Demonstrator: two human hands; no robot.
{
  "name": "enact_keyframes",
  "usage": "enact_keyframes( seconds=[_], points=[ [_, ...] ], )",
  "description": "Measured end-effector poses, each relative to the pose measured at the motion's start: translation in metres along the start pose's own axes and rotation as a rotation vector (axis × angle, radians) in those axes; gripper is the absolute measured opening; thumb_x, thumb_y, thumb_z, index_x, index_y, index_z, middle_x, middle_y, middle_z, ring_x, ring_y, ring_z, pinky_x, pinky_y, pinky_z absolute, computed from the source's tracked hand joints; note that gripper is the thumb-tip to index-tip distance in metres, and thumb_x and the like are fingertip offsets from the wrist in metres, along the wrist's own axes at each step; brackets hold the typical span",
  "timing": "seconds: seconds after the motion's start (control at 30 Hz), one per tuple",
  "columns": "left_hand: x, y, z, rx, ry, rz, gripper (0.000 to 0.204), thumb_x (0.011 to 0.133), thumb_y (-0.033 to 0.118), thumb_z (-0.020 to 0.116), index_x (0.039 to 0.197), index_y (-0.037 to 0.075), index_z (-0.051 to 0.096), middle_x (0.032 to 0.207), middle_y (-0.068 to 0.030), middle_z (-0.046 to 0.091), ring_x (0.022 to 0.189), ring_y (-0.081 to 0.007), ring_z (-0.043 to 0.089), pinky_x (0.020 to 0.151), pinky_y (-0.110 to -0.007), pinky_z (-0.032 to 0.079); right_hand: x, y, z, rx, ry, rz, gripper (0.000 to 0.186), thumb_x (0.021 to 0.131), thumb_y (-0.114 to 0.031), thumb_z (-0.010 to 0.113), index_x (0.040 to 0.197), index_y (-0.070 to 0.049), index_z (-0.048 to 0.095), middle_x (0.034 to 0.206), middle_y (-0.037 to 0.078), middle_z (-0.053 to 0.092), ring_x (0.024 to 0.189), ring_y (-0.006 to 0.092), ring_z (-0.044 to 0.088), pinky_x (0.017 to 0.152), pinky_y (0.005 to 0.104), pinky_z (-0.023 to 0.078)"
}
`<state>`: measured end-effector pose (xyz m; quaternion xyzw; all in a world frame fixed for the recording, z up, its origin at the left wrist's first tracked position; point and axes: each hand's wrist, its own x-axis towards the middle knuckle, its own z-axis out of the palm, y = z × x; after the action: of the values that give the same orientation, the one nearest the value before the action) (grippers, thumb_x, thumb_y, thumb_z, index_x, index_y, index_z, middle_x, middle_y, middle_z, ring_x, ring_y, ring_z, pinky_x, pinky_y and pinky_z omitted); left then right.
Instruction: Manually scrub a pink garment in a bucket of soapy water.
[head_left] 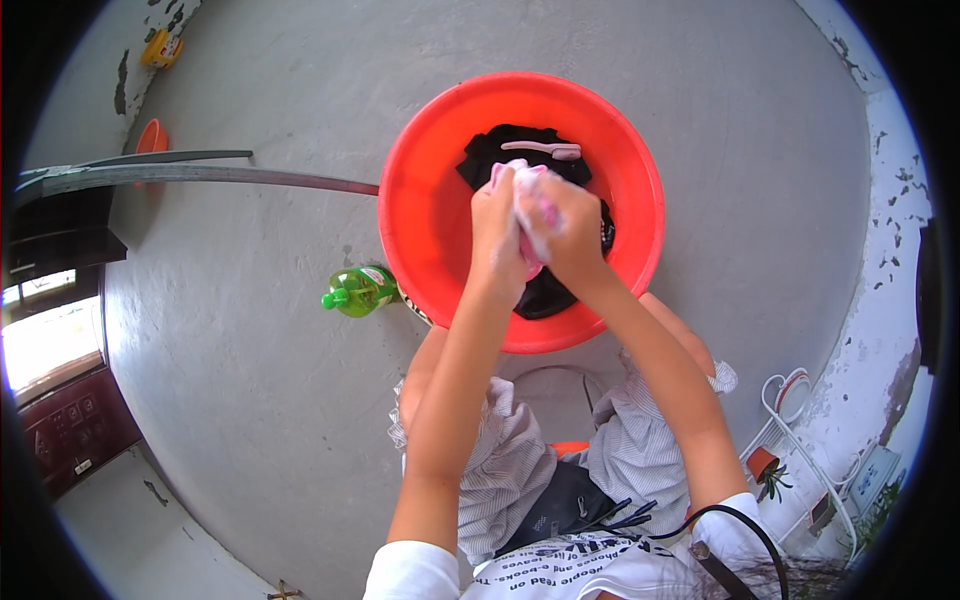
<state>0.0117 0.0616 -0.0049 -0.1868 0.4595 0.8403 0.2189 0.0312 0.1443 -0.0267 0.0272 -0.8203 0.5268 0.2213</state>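
Over a large red basin (420, 130), my left hand (494, 225) and my right hand (568, 228) are closed side by side on a bunched pink cloth (531, 255). White foam coats the cloth and parts of my fingers. Black clothing (487, 158) lies in the basin below and beyond my hands, partly hidden by them. On top of it, at the far side, rests a pale pink object with a long handle (540, 149), which looks like a scrubbing brush. Its bristles do not show.
A green pump bottle (360, 291) stands left of the basin on the grey floor (270, 400). A small orange bucket (152, 137) and a yellow container (161, 49) are at the far left. At right, a white metal rack (790, 430) holds a potted plant (764, 466).
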Motion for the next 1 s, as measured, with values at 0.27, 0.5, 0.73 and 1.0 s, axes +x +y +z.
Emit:
enact_keyframes(
  seconds=[0.27,0.5,0.73,1.0],
  points=[
    [0.004,-0.004,-0.011,-0.096,-0.008,0.026,0.022,0.089,0.033,0.05,0.09,0.011,0.054,0.08,-0.0004,0.054,0.072,-0.0101,0.053,0.063,-0.025,0.045,-0.002,-0.003,0.004,0.016,-0.036,-0.03,0.012,0.078,-0.016,0.06,0.08,-0.004,0.059,0.065,0.015,0.055,0.056,0.0313,0.055,0.05,0.0358,0.043],
    [-0.002,-0.02,0.004,0.038,-0.009,-0.032,0.028,0.093,0.029,0.041,0.095,0.005,0.054,0.083,-0.0019,0.056,0.072,-0.0107,0.055,0.063,-0.024,0.047,0.016,0.019,-0.003,0.24,0.074,0.327,0.024,0.087,-0.019,0.052,0.076,0.003,0.054,0.062,0.016,0.05,0.054,0.0189,0.043,0.055,0.0288,0.041],
    [0.003,-0.003,-0.006,-0.007,-0.013,-0.004,0.022,0.089,0.031,0.049,0.093,0.01,0.054,0.085,-0.0014,0.054,0.076,-0.0099,0.053,0.065,-0.025,0.045,0.001,-0.002,0.0,-0.04,-0.026,-0.044,0.013,0.078,-0.017,0.059,0.082,-0.005,0.061,0.064,0.015,0.054,0.059,0.0328,0.056,0.052,0.0366,0.044],
    [0.005,-0.002,-0.007,-0.038,0.037,-0.009,0.024,0.09,0.034,0.047,0.09,0.011,0.053,0.078,0.0007,0.053,0.07,-0.0093,0.052,0.06,-0.024,0.043,0.001,0.001,0.007,0.079,0.005,0.025,0.015,0.079,-0.018,0.058,0.078,-0.003,0.058,0.066,0.018,0.055,0.058,0.0348,0.055,0.05,0.0379,0.043]
  ],
)
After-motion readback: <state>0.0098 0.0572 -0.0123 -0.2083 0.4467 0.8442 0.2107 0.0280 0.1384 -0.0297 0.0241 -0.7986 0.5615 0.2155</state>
